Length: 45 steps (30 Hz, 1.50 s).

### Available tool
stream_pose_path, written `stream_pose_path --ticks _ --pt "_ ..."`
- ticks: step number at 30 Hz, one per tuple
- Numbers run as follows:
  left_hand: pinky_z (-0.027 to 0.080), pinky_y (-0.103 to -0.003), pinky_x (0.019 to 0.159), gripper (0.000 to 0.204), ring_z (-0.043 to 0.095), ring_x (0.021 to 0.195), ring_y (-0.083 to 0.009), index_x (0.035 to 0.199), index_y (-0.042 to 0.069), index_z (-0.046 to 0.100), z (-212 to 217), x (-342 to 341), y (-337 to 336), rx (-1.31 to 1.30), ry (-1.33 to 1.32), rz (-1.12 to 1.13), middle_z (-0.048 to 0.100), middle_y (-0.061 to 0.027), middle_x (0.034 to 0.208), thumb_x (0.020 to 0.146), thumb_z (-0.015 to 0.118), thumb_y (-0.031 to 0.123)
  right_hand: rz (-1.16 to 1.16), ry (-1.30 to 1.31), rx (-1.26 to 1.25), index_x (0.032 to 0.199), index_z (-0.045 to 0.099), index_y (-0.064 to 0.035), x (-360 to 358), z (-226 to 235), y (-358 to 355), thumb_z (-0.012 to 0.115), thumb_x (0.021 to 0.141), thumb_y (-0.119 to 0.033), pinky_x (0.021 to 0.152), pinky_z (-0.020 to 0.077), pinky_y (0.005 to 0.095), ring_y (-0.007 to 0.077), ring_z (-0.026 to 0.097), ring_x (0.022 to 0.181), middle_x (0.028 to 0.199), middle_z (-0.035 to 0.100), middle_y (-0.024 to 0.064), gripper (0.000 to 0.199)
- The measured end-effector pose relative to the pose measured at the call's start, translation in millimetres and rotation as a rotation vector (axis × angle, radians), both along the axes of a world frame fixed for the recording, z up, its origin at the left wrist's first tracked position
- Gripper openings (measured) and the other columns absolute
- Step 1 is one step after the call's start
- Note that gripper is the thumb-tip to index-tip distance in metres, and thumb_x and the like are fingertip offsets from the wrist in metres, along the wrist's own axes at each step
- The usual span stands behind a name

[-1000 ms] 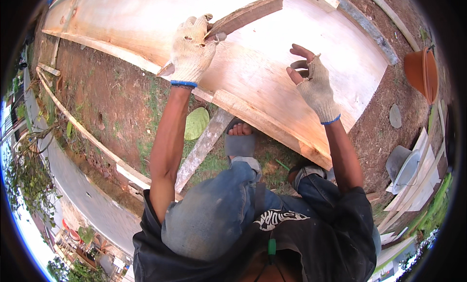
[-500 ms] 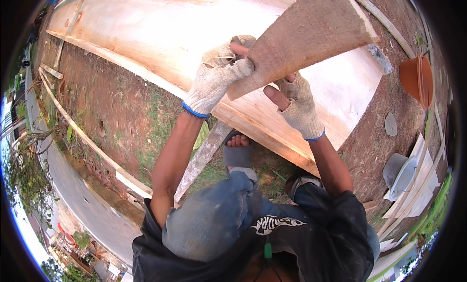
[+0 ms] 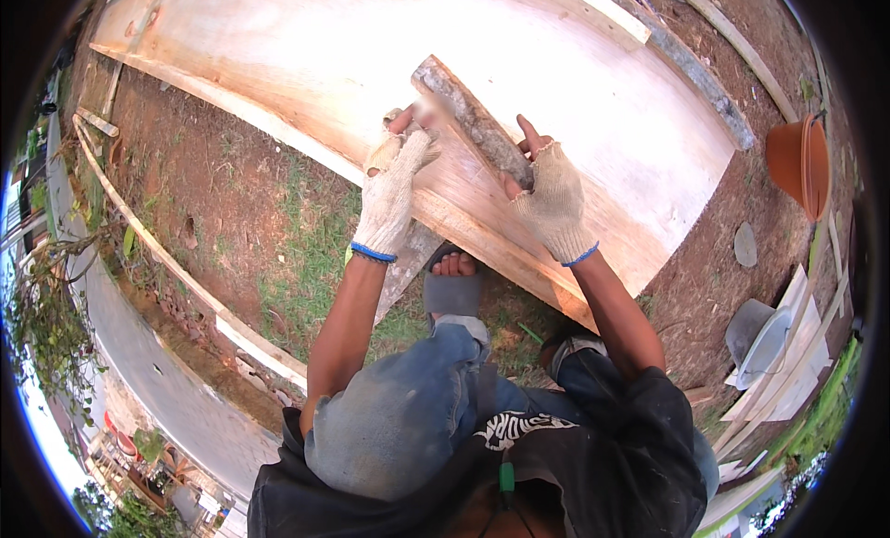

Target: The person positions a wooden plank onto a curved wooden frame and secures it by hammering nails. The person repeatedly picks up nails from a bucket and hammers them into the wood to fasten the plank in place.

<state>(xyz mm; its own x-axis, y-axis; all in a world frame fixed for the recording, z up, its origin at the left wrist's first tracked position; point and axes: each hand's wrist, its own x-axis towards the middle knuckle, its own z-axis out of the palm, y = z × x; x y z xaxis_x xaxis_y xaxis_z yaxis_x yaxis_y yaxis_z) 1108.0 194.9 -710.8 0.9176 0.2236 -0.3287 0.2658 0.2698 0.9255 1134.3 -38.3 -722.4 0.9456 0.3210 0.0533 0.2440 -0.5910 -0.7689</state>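
Two-handed handling of a short wood piece (image 3: pixel 477 121) above a broad pale wooden panel (image 3: pixel 640 148). The piece slants from far left to near right, its rough, bark-like edge upward; whether it touches the panel cannot be told. The right hand (image 3: pixel 556 202), in a cut-fingered glove, pinches the near right end, thumb on the near side and forefinger extended beyond the far side. The left hand (image 3: pixel 389 185), similarly gloved, has its fingers partly bent beside the far left part; blur there hides whether they press on the wood. A timber strip (image 3: pixel 491 246) borders the panel's near edge, with a sandalled foot (image 3: pixel 454 286) just nearer; an orange-brown bucket (image 3: pixel 788 167) stands to the right.

Good handling probably calls for a firm right-hand pinch, since that end bears the surer hold. The left hand would best support the other end from beneath, bare fingertips off the rough edge, where splinters seem likely. Keeping the corners raised should spare the panel's surface from scratches.
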Motion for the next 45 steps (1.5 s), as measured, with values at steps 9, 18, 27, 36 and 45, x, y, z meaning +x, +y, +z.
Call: stream_pose_path --ticks 9,18,27,36,45 --pt "0.046 -0.039 0.117 0.040 0.063 0.132 -0.0246 0.142 0.001 0.060 -13 -12 43 0.508 -0.007 0.072 0.068 -0.0169 0.138 0.103 0.067 0.009 0.149 0.088 -0.021 0.133 0.067 -0.0013 -3 -17 7 0.072 0.091 -0.008 0.094 0.0570 0.0451 0.0381 0.069 0.108 0.122 0.069 0.0201 0.044" --pt "0.049 -0.040 0.113 0.040 0.064 0.129 -0.0252 0.139 0.000 0.062 -13 -2 68 0.741 -0.003 0.218 0.066 -0.0154 0.140 0.104 0.069 0.018 0.468 0.281 -0.134 0.145 0.060 -0.0008 -17 -29 20 0.074 0.089 -0.008 0.100 0.0536 0.0462 0.0415 0.066 0.114 0.126 0.068 0.0215 0.058" --pt "0.053 -0.041 0.104 0.029 0.069 0.121 -0.0284 0.123 0.012 0.078 6 -2 73 1.384 -0.017 -0.653 0.072 -0.0145 0.138 0.100 0.070 0.028 0.381 -0.053 -0.336 0.114 0.075 -0.0070 16 19 -4 0.072 0.072 0.008 0.089 0.0534 0.0459 0.0329 0.068 0.095 0.093 0.066 0.0107 0.045" --pt "0.059 -0.036 0.087 0.052 0.075 0.094 -0.0197 0.146 0.014 0.063 -3 -24 -24 0.639 0.056 -0.650 0.077 -0.0091 0.110 0.098 0.074 0.031 -0.374 -0.055 -0.406 0.133 0.067 -0.0026 85 13 -29 0.088 0.082 -0.029 0.088 0.0596 0.0423 0.0313 0.070 0.105 0.120 0.070 0.0192 0.061" --pt "0.058 -0.032 0.084 0.029 0.074 0.095 -0.0157 0.119 0.008 0.076 34 -35 -2 0.935 -0.018 -0.731 0.078 -0.0078 0.111 0.093 0.080 0.022 0.494 -0.083 -0.119 0.148 0.056 0.0056 5 -19 16 0.078 0.094 -0.039 0.102 0.0533 0.0442 0.0366 0.068 0.113 0.129 0.068 0.0211 0.074"
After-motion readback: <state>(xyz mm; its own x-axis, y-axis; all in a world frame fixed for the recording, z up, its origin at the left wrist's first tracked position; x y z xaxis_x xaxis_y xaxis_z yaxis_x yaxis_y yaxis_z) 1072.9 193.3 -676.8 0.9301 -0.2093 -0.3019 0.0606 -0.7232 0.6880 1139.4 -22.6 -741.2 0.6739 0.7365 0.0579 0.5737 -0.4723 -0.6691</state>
